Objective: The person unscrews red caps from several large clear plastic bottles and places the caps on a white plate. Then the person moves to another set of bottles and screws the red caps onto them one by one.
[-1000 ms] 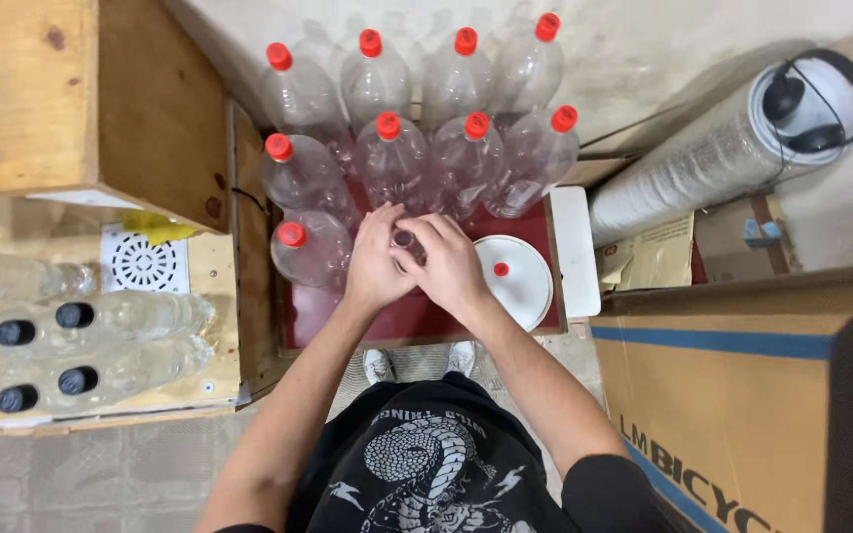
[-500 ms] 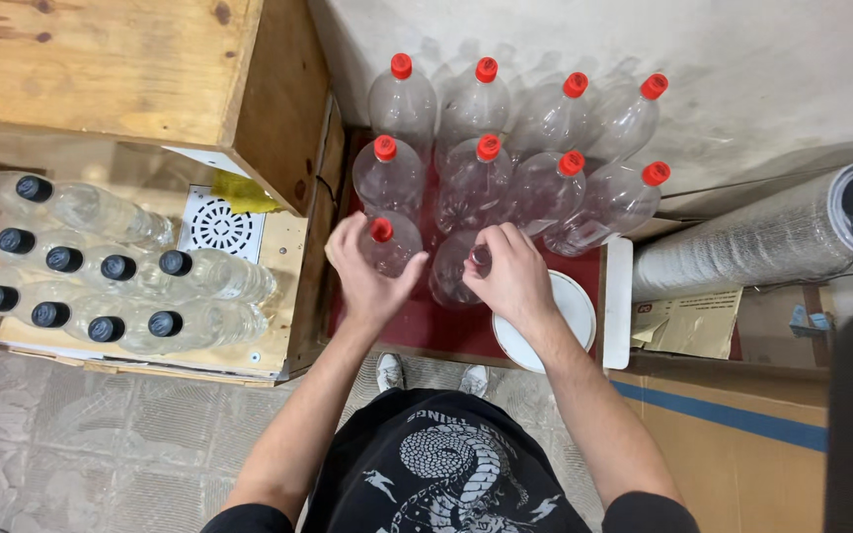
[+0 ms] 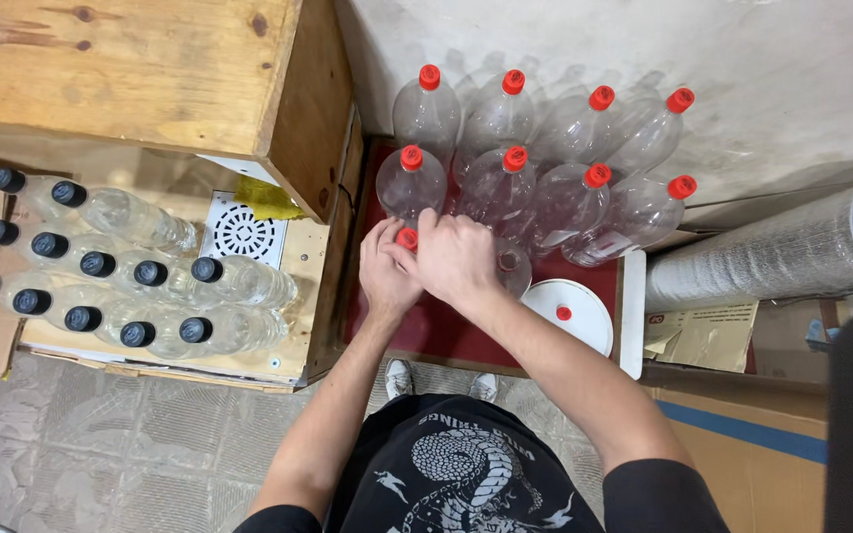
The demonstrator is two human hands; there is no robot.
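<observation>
Several clear plastic bottles with red caps [image 3: 511,158] stand in rows on a dark red tray [image 3: 446,331] against the wall. My left hand [image 3: 385,276] wraps the front-left bottle from the left side. My right hand [image 3: 458,259] lies over the same bottle, its fingers closed at the bottle's red cap [image 3: 407,238]. Just right of my right hand stands a clear bottle without a cap [image 3: 513,263]. A white round lid [image 3: 570,316] with a loose red cap on it lies on the tray at the right.
A wooden crate [image 3: 140,74] stands at the upper left. Below it, several clear bottles with black caps [image 3: 101,265] lie on a wooden pallet beside a white grille [image 3: 241,233]. A silver insulated duct [image 3: 772,259] and cardboard boxes [image 3: 762,434] are at the right.
My right hand moved left from the uncapped bottle onto the front-left red-capped bottle, joining my left hand. My head view shifted further left and closer.
</observation>
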